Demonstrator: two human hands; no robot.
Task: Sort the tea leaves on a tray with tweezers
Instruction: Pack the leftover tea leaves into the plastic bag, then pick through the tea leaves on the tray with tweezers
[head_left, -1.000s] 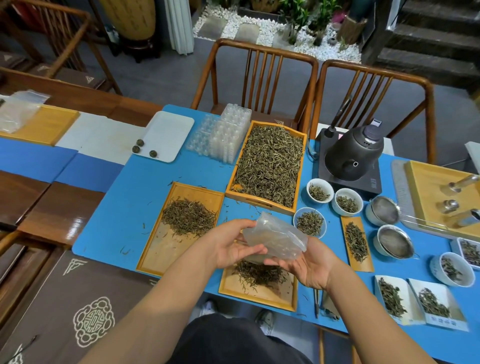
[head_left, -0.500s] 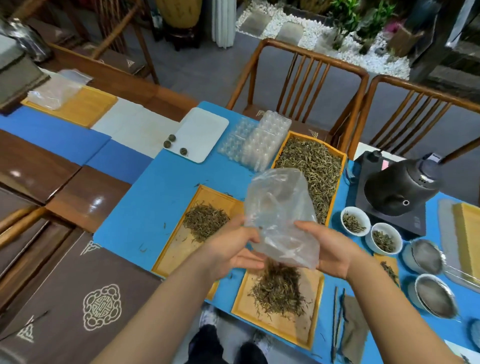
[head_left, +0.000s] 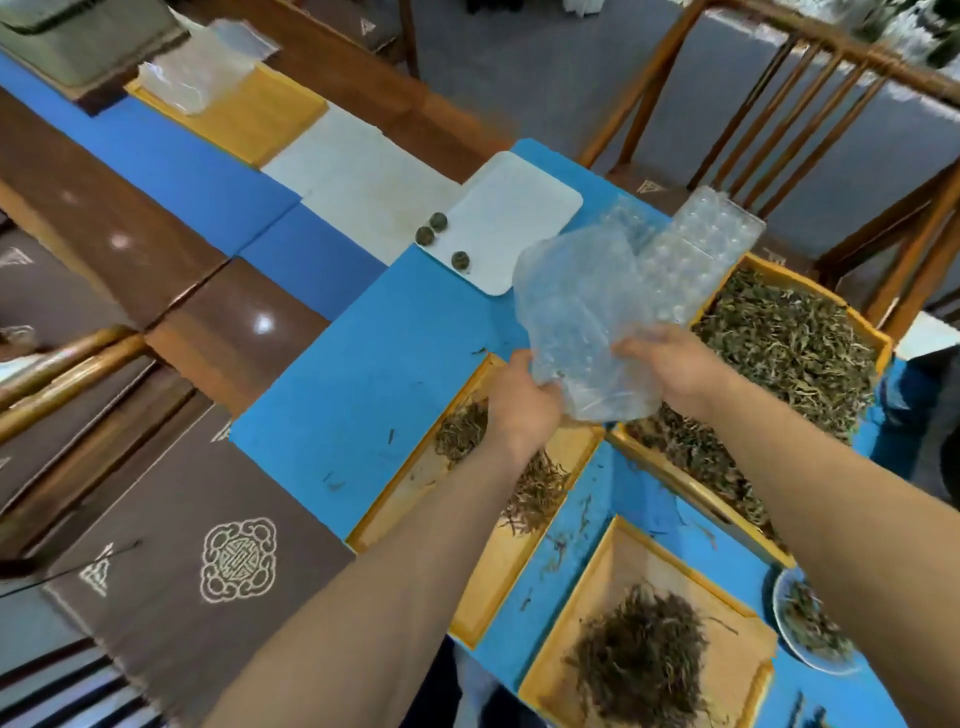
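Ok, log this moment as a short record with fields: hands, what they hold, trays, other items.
left hand: grips the lower left edge of the clear plastic bag
right hand: grips the bag's right side
bag: looks empty, held up above the trays
near tray: small pile of dark tea leaves
middle tray: loose leaves, partly hidden by the left arm
large tray: full of greenish leaves
white tray: three small tea balls at its left edge
tweezers: not in view
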